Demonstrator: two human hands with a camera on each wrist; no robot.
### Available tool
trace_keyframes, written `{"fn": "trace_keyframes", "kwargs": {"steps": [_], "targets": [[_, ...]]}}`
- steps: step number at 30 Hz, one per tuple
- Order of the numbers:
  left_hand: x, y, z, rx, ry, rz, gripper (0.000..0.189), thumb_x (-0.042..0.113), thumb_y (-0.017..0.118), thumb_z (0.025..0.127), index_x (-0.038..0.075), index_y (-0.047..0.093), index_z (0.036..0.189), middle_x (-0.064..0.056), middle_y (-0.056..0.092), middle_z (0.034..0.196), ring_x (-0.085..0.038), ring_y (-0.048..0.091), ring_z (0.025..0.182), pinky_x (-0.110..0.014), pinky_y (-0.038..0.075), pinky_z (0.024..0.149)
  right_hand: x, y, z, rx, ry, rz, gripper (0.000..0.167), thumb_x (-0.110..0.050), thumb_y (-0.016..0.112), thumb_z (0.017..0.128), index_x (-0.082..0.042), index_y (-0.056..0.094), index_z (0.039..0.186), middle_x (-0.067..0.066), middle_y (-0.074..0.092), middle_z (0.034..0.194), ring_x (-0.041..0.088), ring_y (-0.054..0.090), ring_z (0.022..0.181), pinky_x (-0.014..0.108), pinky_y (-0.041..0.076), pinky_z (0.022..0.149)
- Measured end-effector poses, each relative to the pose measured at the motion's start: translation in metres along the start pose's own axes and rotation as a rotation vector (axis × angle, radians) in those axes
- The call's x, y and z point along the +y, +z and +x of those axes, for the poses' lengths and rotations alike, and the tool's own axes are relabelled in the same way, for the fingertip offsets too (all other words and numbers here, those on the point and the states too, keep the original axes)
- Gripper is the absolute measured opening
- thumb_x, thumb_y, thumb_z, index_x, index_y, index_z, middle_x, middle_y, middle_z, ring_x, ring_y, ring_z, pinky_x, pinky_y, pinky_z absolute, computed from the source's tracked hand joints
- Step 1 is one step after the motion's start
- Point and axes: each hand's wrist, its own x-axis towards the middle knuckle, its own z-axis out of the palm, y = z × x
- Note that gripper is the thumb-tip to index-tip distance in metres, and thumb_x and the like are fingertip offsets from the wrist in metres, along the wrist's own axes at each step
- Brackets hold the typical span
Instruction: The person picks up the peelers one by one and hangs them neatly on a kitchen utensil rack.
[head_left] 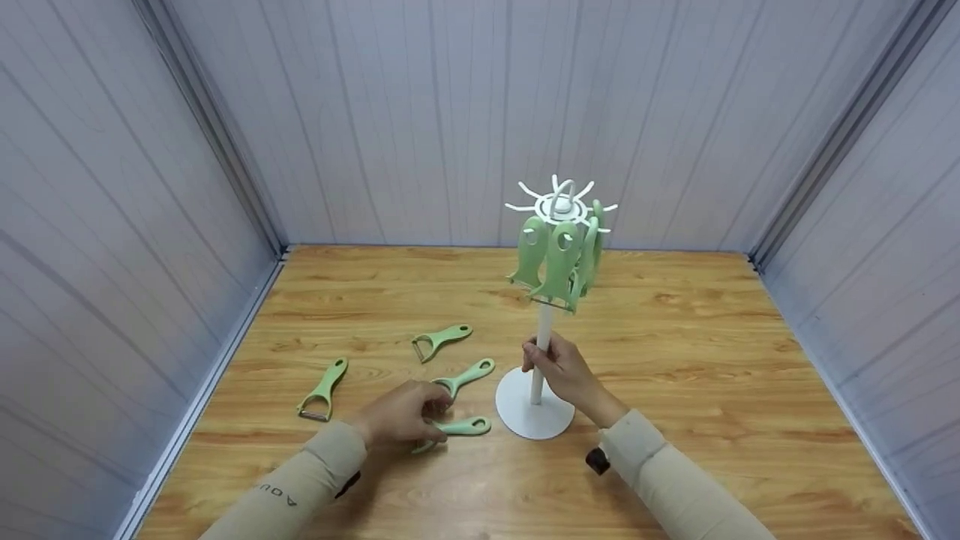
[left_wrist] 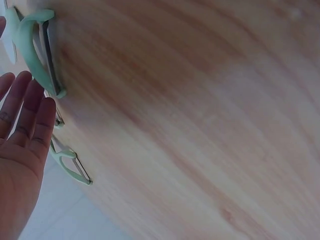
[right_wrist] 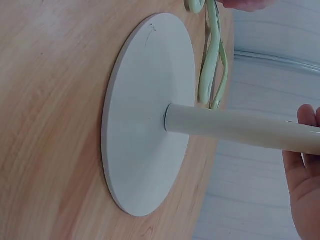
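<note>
My right hand (head_left: 566,370) grips the white pole of a round-based hook stand (head_left: 534,420) that stands upright. Several green peelers (head_left: 559,262) hang by their handle holes from hooks around its top. My left hand (head_left: 403,412) is over the head end of a green peeler (head_left: 466,427) lying left of the base, thumb and fingers apart. In the left wrist view its fingers are fairly straight, right beside a peeler head (left_wrist: 32,50). Just behind lies another peeler (head_left: 474,372), its head partly hidden by the left hand.
Two more green peelers lie on the wooden table (head_left: 675,337), one peeler (head_left: 442,340) farther back and one peeler (head_left: 324,390) to the left. Bare hooks (head_left: 529,190) stick out at the stand's back and left. Pale panel walls (head_left: 465,112) enclose the table.
</note>
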Motion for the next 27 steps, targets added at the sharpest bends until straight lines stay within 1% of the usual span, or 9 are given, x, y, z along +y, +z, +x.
{"fn": "trace_keyframes", "kwargs": {"steps": [3, 6, 9, 11, 15, 17, 19, 24, 27], "targets": [[0.0, 0.002, 0.001, -0.007, -0.01, 0.012, 0.044, 0.017, 0.093, 0.088, 0.004, 0.074, 0.125, -0.007, 0.075, 0.111, -0.021, 0.069, 0.1, -0.035, 0.059, 0.087, 0.001, 0.0, -0.001, -0.005, -0.004, -0.015, 0.017, -0.005, 0.049, 0.115, 0.006, 0.059, 0.106, 0.021, 0.066, 0.088, 0.011, 0.069, 0.084, 0.037, 0.062, 0.085], [0.0, 0.004, 0.003, -0.015, -0.023, 0.044, 0.045, 0.02, 0.094, 0.087, 0.004, 0.076, 0.125, -0.005, 0.075, 0.108, -0.018, 0.067, 0.096, -0.032, 0.058, 0.083, 0.002, 0.0, -0.001, -0.016, -0.01, -0.02, 0.017, -0.005, 0.049, 0.115, 0.004, 0.059, 0.105, 0.021, 0.065, 0.088, 0.012, 0.068, 0.084, 0.034, 0.061, 0.085], [-0.001, 0.006, 0.005, -0.022, -0.016, 0.091, 0.043, 0.023, 0.095, 0.086, 0.005, 0.077, 0.122, -0.003, 0.075, 0.105, -0.014, 0.066, 0.093, -0.029, 0.056, 0.081, 0.003, -0.001, 0.0, -0.03, -0.01, -0.019, 0.017, -0.006, 0.049, 0.115, 0.004, 0.059, 0.104, 0.02, 0.064, 0.088, 0.014, 0.069, 0.085, 0.031, 0.061, 0.086], [-0.001, 0.007, 0.006, -0.023, -0.006, 0.114, 0.04, 0.023, 0.095, 0.086, 0.006, 0.079, 0.118, -0.002, 0.075, 0.103, -0.012, 0.066, 0.091, -0.028, 0.057, 0.081, 0.003, -0.001, 0.0, -0.038, -0.009, -0.02, 0.018, -0.006, 0.048, 0.115, 0.004, 0.059, 0.104, 0.019, 0.064, 0.088, 0.015, 0.07, 0.085, 0.034, 0.062, 0.087], [-0.002, 0.009, 0.008, -0.023, 0.003, 0.153, 0.033, 0.02, 0.095, 0.084, 0.008, 0.08, 0.111, 0.001, 0.074, 0.101, -0.007, 0.065, 0.089, -0.028, 0.057, 0.08, 0.004, -0.003, 0.001, -0.044, -0.014, -0.022, 0.018, -0.006, 0.049, 0.115, 0.003, 0.059, 0.103, 0.019, 0.065, 0.087, 0.017, 0.071, 0.084, 0.046, 0.064, 0.086], [-0.001, 0.009, 0.009, -0.026, 0.002, 0.17, 0.029, 0.018, 0.093, 0.085, 0.009, 0.08, 0.108, 0.002, 0.073, 0.1, -0.006, 0.064, 0.089, -0.027, 0.057, 0.08, 0.004, -0.003, 0.001, -0.04, -0.022, -0.029, 0.018, -0.006, 0.049, 0.114, 0.003, 0.059, 0.102, 0.019, 0.065, 0.086, 0.019, 0.072, 0.083, 0.049, 0.065, 0.086], [-0.001, 0.009, 0.009, -0.028, 0.005, 0.187, 0.025, 0.017, 0.092, 0.086, 0.01, 0.08, 0.106, 0.003, 0.072, 0.098, -0.006, 0.063, 0.087, -0.028, 0.056, 0.08, 0.005, -0.003, 0.002, -0.035, -0.028, -0.037, 0.018, -0.006, 0.05, 0.114, 0.003, 0.06, 0.101, 0.019, 0.065, 0.086, 0.02, 0.072, 0.082, 0.048, 0.065, 0.085], [0.0, 0.01, 0.011, -0.033, 0.016, 0.214, 0.017, 0.015, 0.09, 0.087, 0.011, 0.082, 0.101, 0.005, 0.071, 0.094, -0.006, 0.061, 0.084, -0.028, 0.056, 0.078, 0.005, -0.002, 0.002, -0.03, -0.03, -0.037, 0.019, -0.007, 0.051, 0.114, 0.001, 0.06, 0.1, 0.018, 0.065, 0.085, 0.024, 0.072, 0.082, 0.037, 0.063, 0.083], [0.0, 0.011, 0.012, -0.037, 0.013, 0.22, 0.015, 0.015, 0.09, 0.088, 0.011, 0.083, 0.101, 0.005, 0.072, 0.093, -0.005, 0.061, 0.084, -0.027, 0.056, 0.078, 0.005, -0.002, 0.0, -0.03, -0.032, -0.03, 0.018, -0.006, 0.051, 0.114, 0.001, 0.06, 0.1, 0.019, 0.065, 0.085, 0.024, 0.072, 0.082, 0.036, 0.063, 0.083]]}}
